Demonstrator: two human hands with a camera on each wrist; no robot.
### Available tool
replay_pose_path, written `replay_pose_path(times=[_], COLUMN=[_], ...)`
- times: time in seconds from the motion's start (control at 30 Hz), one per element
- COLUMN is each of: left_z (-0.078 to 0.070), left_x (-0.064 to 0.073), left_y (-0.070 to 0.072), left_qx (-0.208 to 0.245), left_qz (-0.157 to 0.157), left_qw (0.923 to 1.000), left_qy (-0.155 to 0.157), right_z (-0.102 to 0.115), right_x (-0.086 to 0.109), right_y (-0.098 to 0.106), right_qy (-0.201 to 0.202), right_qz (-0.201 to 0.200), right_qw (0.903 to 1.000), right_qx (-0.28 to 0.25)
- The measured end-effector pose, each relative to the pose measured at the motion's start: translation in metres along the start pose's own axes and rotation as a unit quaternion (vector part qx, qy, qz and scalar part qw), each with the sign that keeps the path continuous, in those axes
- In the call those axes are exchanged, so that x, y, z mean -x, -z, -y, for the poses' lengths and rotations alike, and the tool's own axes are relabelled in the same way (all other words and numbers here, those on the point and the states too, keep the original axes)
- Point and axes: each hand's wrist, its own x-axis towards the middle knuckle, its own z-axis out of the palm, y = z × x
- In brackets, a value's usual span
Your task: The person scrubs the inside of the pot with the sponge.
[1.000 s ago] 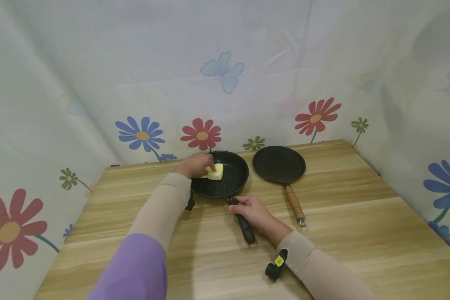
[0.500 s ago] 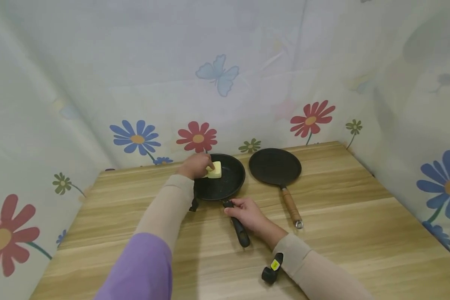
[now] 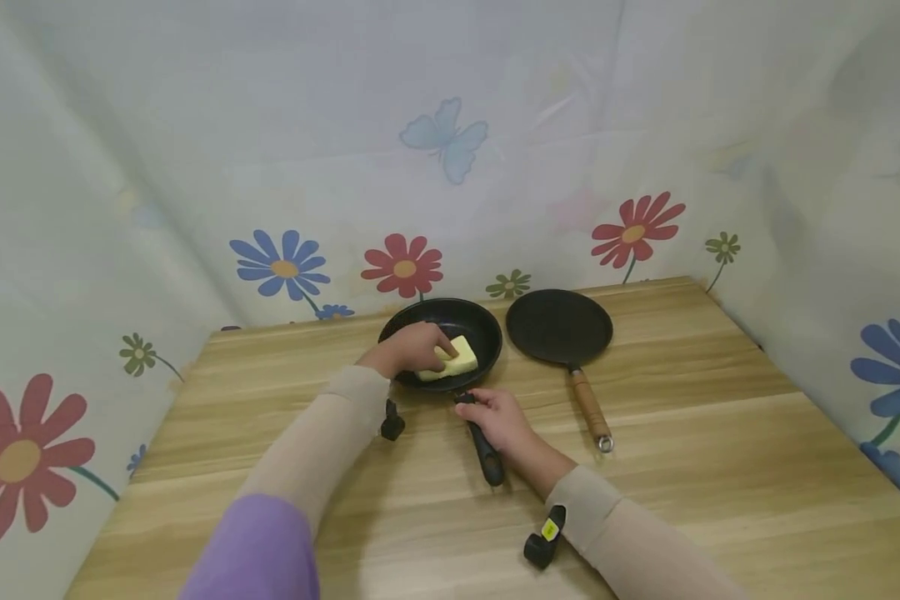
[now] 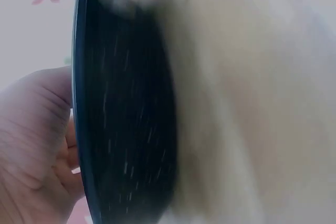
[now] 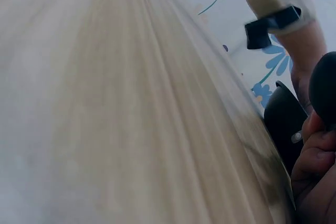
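Note:
In the head view my left hand [image 3: 418,347] holds a pale yellow sponge [image 3: 461,358] against the inside of a black frying pan [image 3: 457,313]. Part of the sponge is covered by the fingers. My right hand [image 3: 501,419] grips the pan's black handle [image 3: 487,454] near where it joins the pan. The left wrist view shows my left hand [image 4: 37,140] beyond the rim of the frying pan [image 4: 126,114], whose inside is speckled; no sponge shows there. At the right wrist view's edge, my right hand [image 5: 317,174] is curled round the handle [image 5: 324,87].
A flat black griddle pan [image 3: 558,327] with a wooden handle [image 3: 589,408] lies right of the frying pan. Both pans are near the back edge of the wood-grain table [image 3: 682,433]. A flower-printed cloth wall [image 3: 307,150] stands close behind and at both sides.
My left hand has moved the sponge from the pan's left side toward its near, lower middle. My right hand has kept its grip on the handle. The head view has shifted slightly.

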Motion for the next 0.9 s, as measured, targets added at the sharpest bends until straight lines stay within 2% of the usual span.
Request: replay_pose_path(times=[0.1,0.17,0.33,0.43,0.57,0.7,0.8,0.9], left_z=[-0.012,-0.015,-0.012,-0.010,-0.006,0.004,0.014,0.019], left_x=[0.000,-0.001,-0.002,-0.007,-0.017,-0.021,-0.021,-0.021], left_y=[-0.003,-0.004,-0.003,-0.001,0.001,0.001,0.001,0.001], left_qx=[-0.006,-0.011,-0.016,-0.036,-0.079,-0.120,-0.137,-0.129], left_qz=[0.004,0.005,0.022,0.027,0.000,-0.056,-0.081,-0.092], left_qw=[0.9996,0.9993,0.9985,0.9982,0.9968,0.9887,0.9804,0.9809], left_qy=[-0.028,-0.037,-0.047,-0.039,-0.009,0.069,0.116,0.114], right_z=[0.000,0.001,0.001,-0.001,-0.002,-0.003,-0.004,-0.003], right_x=[-0.001,-0.001,0.001,0.001,0.002,0.004,0.005,0.004], right_y=[0.002,0.002,0.003,0.003,0.005,0.006,0.006,0.006], right_qy=[0.002,0.004,0.007,0.004,0.003,0.000,-0.007,-0.014], right_qz=[-0.015,-0.020,-0.020,-0.012,-0.005,0.004,0.014,0.007], right_qw=[0.9999,0.9998,0.9998,0.9999,0.9999,0.9999,0.9997,0.9995], right_qx=[0.001,-0.002,0.003,0.002,-0.009,-0.012,-0.017,-0.027])
